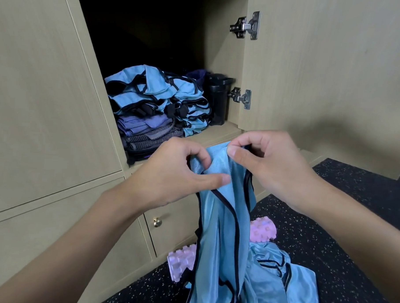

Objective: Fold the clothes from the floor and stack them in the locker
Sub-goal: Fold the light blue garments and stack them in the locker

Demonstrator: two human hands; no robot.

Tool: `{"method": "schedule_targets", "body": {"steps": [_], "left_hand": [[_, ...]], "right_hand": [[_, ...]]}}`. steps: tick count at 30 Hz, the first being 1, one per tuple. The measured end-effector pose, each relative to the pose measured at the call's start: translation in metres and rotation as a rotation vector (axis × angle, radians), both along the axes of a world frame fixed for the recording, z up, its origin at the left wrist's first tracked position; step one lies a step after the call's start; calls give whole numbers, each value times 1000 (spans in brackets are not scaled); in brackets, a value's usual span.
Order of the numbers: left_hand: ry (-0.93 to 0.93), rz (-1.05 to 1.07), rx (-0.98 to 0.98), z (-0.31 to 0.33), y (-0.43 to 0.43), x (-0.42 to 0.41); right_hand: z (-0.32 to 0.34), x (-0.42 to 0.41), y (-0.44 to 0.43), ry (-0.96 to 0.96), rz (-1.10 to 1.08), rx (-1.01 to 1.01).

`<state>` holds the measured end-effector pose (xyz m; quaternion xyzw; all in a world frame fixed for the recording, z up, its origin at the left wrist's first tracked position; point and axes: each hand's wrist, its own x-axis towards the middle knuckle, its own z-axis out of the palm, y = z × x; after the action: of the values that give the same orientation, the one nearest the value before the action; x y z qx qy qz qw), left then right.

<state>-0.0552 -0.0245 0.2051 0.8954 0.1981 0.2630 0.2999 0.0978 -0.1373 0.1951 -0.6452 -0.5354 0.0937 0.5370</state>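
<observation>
Sky-blue shiny fabric with dark piping, a sleeveless sports bib [223,221], hangs in the middle of the frame from both our hands. Our left grip [179,173] pinches its top edge between thumb and curled fingers. Our right grip [265,163], just beside it, pinches the same edge at the topmost fold; neither is spread wide. The bib's lower end drops to the black speckled rubber floor [351,226] at the bottom of the frame, where a second crumpled blue garment [280,281] lies against it. A pale pink knobbly foam roller [262,230] shows just right of the bib. Above our hands we see the open beige wooden locker [220,131] — inside it, left of centre, sits a stack of folded blue and purple-grey clothes [155,103], with a black plastic bottle [217,99] just to its right. The locker door [324,65] stands open at upper right.
</observation>
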Motion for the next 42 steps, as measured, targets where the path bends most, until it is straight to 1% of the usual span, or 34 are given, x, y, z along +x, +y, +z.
{"method": "schedule_targets", "body": {"steps": [2, 3, 6, 9, 13, 15, 18, 19, 22, 23, 25, 27, 28, 30, 33, 35, 36, 38, 40, 42], "left_hand": [[-12, 15, 16, 1, 0, 0], [-37, 11, -6, 1, 2, 0], [-145, -30, -124, 6, 8, -3], [-240, -6, -173, 10, 9, -5], [-428, -41, -287, 17, 10, -6], [-459, -31, -307, 17, 11, -4], [-465, -15, -305, 13, 12, -2], [-466, -19, -304, 12, 12, -1], [-505, -30, -297, 15, 11, -1], [-518, -37, -290, 16, 10, -2], [-529, -55, -296, 17, 9, -2], [-550, -52, -316, 16, 11, -3], [-571, -50, -324, 15, 11, -3], [-605, -66, -387, 14, 10, -2], [-523, -117, -546, 7, 3, 1], [-468, -122, -546, 3, 1, 2], [-475, -126, -541, 3, 1, 2], [-528, -141, -555, 6, 2, 2], [-579, -140, -565, 10, 4, 1], [-627, -116, -565, 12, 5, 1]], "right_hand": [[2, 2, 0, -2, -14, 9], [3, 4, 0, -14, -22, 16], [6, 7, -2, -66, -45, 23], [11, 5, -5, -118, -45, 7], [20, 5, -9, -152, -44, 103], [19, 5, -9, -99, -15, 133], [13, 6, -6, -16, 33, 77], [12, 7, -6, 3, 37, 96], [16, 8, -5, 79, 42, 237], [17, 7, -5, 116, 64, 249], [15, 6, -4, 192, 123, 189], [12, 5, -5, 227, 157, 111], [12, 4, -5, 242, 154, 103], [16, -1, -6, 274, 132, 158], [19, -4, -6, 341, 109, 259], [22, -5, -6, 390, 102, 298], [23, -6, -7, 397, 91, 303], [23, -5, -8, 417, 89, 260], [18, -2, -9, 428, 141, 115], [11, -2, -8, 333, 189, -46]]}}
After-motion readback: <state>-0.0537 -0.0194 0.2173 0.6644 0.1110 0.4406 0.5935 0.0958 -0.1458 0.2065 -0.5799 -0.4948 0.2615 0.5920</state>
